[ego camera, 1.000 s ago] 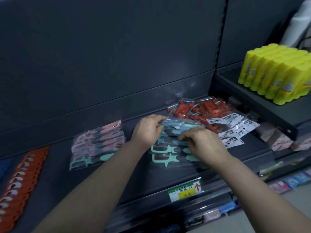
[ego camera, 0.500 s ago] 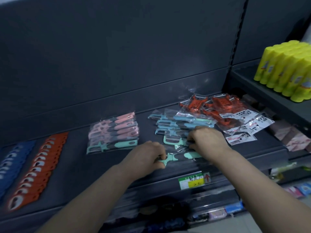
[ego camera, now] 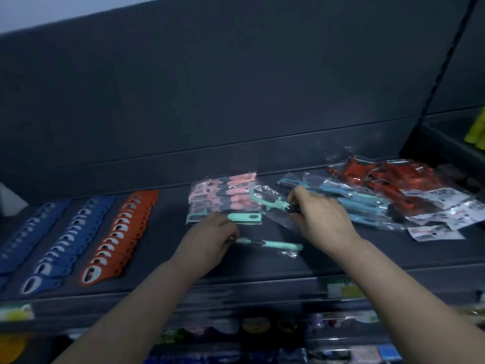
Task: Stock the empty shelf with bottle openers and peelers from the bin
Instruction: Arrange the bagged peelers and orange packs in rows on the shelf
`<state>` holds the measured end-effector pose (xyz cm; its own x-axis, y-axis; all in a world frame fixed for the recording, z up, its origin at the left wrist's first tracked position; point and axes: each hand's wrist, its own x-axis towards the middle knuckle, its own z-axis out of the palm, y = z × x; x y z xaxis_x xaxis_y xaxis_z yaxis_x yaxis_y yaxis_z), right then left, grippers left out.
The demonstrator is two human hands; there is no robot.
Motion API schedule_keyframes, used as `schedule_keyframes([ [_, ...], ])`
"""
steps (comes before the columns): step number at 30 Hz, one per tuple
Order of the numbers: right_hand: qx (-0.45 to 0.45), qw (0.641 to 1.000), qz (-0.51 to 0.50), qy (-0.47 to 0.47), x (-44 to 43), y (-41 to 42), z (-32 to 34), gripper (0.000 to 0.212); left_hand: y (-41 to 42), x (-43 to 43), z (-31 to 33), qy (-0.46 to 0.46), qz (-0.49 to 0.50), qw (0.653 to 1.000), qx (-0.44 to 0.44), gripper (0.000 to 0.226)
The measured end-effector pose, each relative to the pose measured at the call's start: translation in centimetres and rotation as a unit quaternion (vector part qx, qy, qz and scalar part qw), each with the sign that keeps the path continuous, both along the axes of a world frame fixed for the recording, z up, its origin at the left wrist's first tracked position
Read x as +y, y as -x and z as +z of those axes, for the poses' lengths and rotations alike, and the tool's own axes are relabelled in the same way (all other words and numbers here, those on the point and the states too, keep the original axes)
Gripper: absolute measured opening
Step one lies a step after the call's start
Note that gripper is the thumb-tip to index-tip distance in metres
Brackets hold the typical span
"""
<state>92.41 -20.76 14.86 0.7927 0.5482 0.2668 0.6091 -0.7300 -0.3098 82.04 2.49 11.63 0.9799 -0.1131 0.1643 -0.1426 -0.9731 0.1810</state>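
since colours lie sorted in rows on the shelf (ego camera: pixel 162 232), the left hand (ego camera: pixel 210 240) pinches a mint peeler (ego camera: pixel 267 243) at frame centre and the right hand (ego camera: pixel 322 219) grips a second mint peeler (ego camera: pixel 270 203) just above, likely bound for the pink-and-mint stack (ego camera: pixel 225 198).

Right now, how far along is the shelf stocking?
Done: blue openers, orange openers, pink peelers, blue peelers and red packs lie on the shelf. In hand: the left hand grips the lower mint peeler, the right hand pinches the upper mint peeler. Left: setting both down; the bin is out of view, so remaining stock is unknown.
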Motion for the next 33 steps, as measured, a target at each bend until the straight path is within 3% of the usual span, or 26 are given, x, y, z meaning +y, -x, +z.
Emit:
schedule_keyframes([
  [3, -0.007, 1.0, 0.01, -0.003, 2.2, 0.7, -0.2, 0.028, 2.0, 2.2, -0.7, 0.002, -0.034, 0.998, 0.06, 0.034],
  [6, 0.021, 1.0, 0.012, -0.007, 4.0, 1.2, -0.9, 0.025, 2.9, 3.4, -1.2, 0.106, 0.039, 0.992, 0.056, 0.049],
  [8, 0.034, 0.999, 0.007, -0.004, 4.9, 1.6, -1.3, 0.024, 2.5, 3.9, -1.6, 0.121, 0.064, 0.988, 0.072, 0.06],
  [12, 0.021, 1.0, -0.005, 0.003, 6.4, 2.1, -2.1, 0.024, 2.0, 4.3, -2.0, 0.12, 0.031, 0.987, 0.106, 0.044],
  [17, -0.006, 1.0, -0.024, -0.018, 7.9, 2.0, -2.3, 0.03, 1.8, 7.0, -1.7, 0.073, 0.041, 0.997, 0.0, 0.029],
  [20, -0.019, 1.0, -0.02, -0.01, 8.8, 2.4, -2.5, 0.026, 0.5, 9.2, -1.8, 0.058, 0.079, 0.995, -0.033, 0.031],
  [24, 0.006, 0.999, -0.008, -0.036, 9.7, 3.4, -2.5, 0.024, -0.4, 10.0, -2.7, 0.096, 0.052, 0.991, -0.073, 0.042],
  [28, 0.007, 0.999, 0.045, -0.025, 11.9, 4.7, -3.1, 0.025, 0.1, 10.7, -3.2, 0.163, 0.104, 0.98, -0.043, 0.067],
  [33, 0.051, 0.994, 0.098, -0.02, 14.1, 6.1, -4.8, 0.035, 1.9, 11.7, -1.9, 0.135, 0.102, 0.985, 0.042, 0.082],
])
